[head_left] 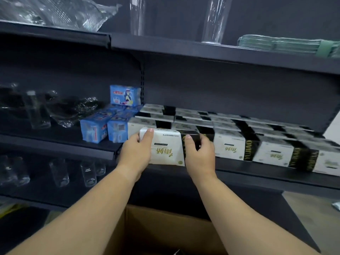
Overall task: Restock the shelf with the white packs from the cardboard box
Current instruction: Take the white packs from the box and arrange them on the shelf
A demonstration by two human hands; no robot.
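1. We've got 1 white pack (168, 148) in both hands at the front edge of the middle shelf (257, 173), far left end of the row; it touches the pack behind it.
2. Left hand (136, 150) wraps the pack's left end, thumb on top, fingers curled round it. Right hand (199, 151) clamps the black band on the right end, thumb on top, fingers closed on the side.
3. Front row of white packs w/ black bands (230, 146): we count 3 full ones to the right of ours, plus 1 more cut off at the frame edge. More rows stacked behind; too blurred to count exactly.
4. Blue packs (93, 130) just left of the white ones: 2 at the front, 1 upright at the back, approx 2 lying between, so about 5.
5. Cardboard box (165, 230) sits below, open, between our forearms. Inside mostly hidden.
6. Top shelf: 2 tall clear vases (214, 19), 1 green stack (287, 45), crinkled clear wrap at left.
7. Lower left: about 5 drinking glasses (58, 173), blurred.
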